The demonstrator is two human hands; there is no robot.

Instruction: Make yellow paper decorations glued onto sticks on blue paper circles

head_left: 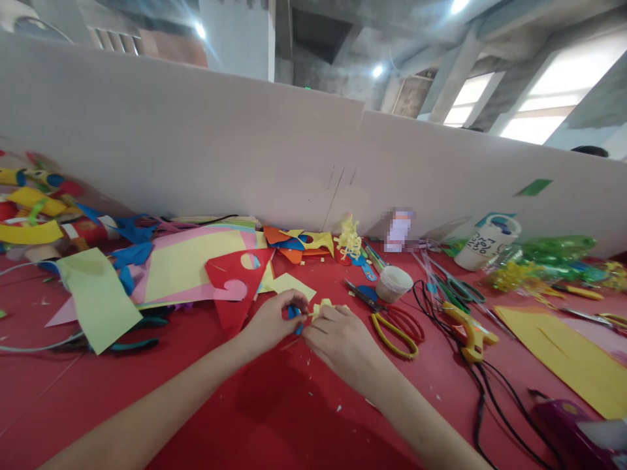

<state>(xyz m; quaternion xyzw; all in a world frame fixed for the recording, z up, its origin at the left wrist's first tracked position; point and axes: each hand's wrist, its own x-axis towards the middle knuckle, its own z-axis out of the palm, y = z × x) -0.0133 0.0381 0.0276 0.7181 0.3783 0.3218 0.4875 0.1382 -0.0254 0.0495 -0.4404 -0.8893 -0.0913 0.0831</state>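
My left hand [272,318] is closed in a pinch around a small blue piece [294,313], above the middle of the red table [274,411]. Just to its right, my right hand [345,343] has its fingers closed on a small pale-yellow piece [323,304], mostly covered by the fingers. The fingertips of both hands almost meet, and a thin light strip seems to run between them. Behind my left hand lies a red sheet [232,313] with cut-outs. A pale-yellow paper scrap [292,285] is just beyond the fingers.
To the right are scissors [396,336], a white cup [394,282], a yellow glue gun [469,333] with black cables, and orange-yellow sheets [563,356]. Coloured paper [191,264] and teal-handled pliers [134,344] lie left. A white partition [245,143] closes off the back.
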